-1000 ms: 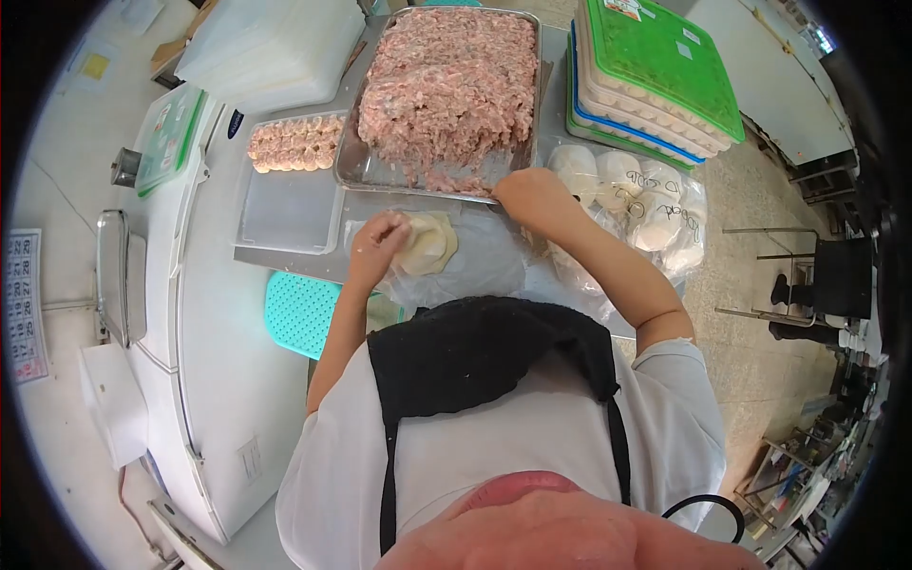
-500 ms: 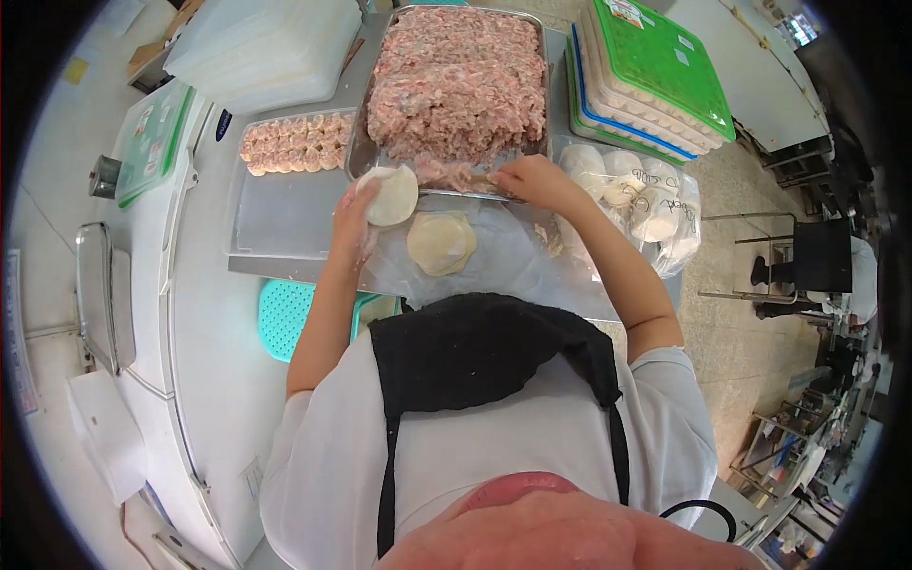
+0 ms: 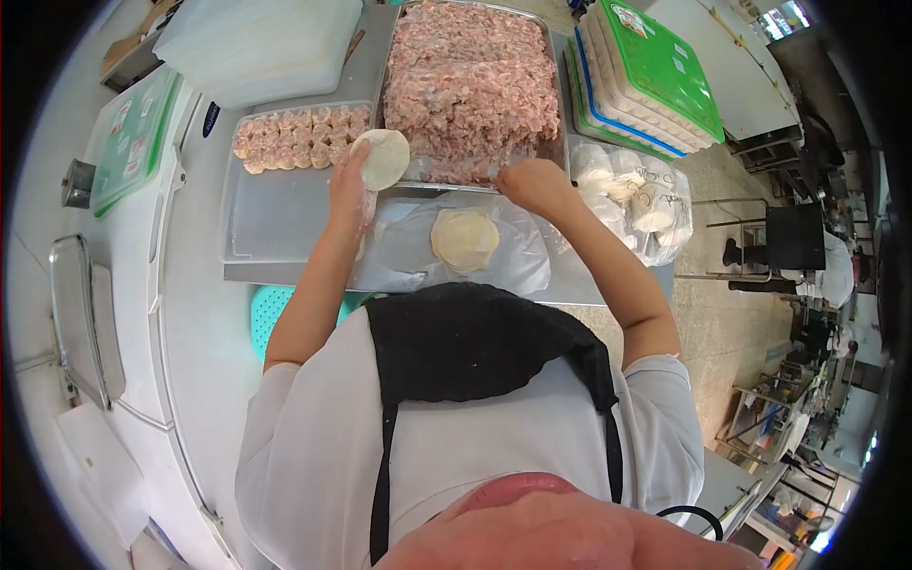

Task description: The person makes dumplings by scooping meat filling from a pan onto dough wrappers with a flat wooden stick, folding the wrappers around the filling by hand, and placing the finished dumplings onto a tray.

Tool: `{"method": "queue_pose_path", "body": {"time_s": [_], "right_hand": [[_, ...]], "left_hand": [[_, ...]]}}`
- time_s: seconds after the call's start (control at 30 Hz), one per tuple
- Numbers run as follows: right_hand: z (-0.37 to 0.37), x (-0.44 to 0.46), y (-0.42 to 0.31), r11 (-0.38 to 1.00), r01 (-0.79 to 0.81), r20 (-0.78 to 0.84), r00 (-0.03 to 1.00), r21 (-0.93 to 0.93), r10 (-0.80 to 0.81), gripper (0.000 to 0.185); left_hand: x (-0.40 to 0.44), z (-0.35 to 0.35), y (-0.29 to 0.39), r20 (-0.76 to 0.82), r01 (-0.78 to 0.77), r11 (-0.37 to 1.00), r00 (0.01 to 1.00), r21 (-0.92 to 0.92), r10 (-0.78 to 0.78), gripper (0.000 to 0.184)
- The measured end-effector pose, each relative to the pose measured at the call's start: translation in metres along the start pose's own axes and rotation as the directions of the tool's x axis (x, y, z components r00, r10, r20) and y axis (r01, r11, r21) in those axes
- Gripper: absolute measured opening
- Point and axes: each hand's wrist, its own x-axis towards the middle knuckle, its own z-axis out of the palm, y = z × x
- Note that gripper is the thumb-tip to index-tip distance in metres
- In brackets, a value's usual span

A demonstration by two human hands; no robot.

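My left hand (image 3: 348,186) is closed on the edge of a round, pale dough wrapper (image 3: 386,160), held up beside the near left corner of the metal tray (image 3: 432,185). A large mound of minced meat (image 3: 470,95) fills most of that tray. At the tray's near edge, my right hand (image 3: 537,186) grips a thin, stick-like tool, mostly hidden by the fingers, with its end in the meat. Below the tray, a small stack of round wrappers (image 3: 465,239) lies on clear plastic sheeting (image 3: 522,256).
Rows of filled dumplings (image 3: 304,138) sit on a plastic tray (image 3: 275,218) at left, near stacked translucent containers (image 3: 256,57). At right are a bag of white dough rounds (image 3: 651,204) and stacked boxes under a green lid (image 3: 660,66). A person (image 3: 836,271) appears far right.
My left hand has raised the wrapper slightly, toward the dumplings. My right hand stays at the tray's near edge. The whole view has shifted a little.
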Motion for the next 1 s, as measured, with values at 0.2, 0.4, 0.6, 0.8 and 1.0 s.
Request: {"method": "queue_pose_path", "body": {"time_s": [0.2,0.4,0.6,0.8,1.0], "right_hand": [[0.0,-0.014,0.009,0.836,-0.034,-0.071,0.994,0.548,0.087,0.034],[-0.008,-0.003,-0.003,0.506,-0.081,-0.08,0.954,0.859,0.289,0.033],[-0.005,-0.005,0.005,0.821,0.123,-0.341,0.936,0.557,0.091,0.031],[-0.056,-0.032,-0.015,0.974,-0.045,-0.337,0.934,0.222,0.12,0.025],[0.004,-0.009,0.053,0.989,-0.082,-0.435,0.891,0.122,0.128,0.016]], "left_hand": [[0.008,-0.015,0.005,0.035,-0.014,0.998,0.999,-0.056,0.016,0.043],[0.01,0.041,-0.004,0.268,0.189,0.931,0.958,-0.311,-0.105,0.054],[0.006,0.077,-0.002,0.236,0.339,0.775,0.939,-0.533,-0.249,0.073],[0.002,0.097,-0.012,0.224,0.193,0.844,0.971,-0.501,-0.089,0.079],[0.0,0.115,-0.019,0.194,0.064,0.861,0.98,-0.505,0.041,0.076]]}}
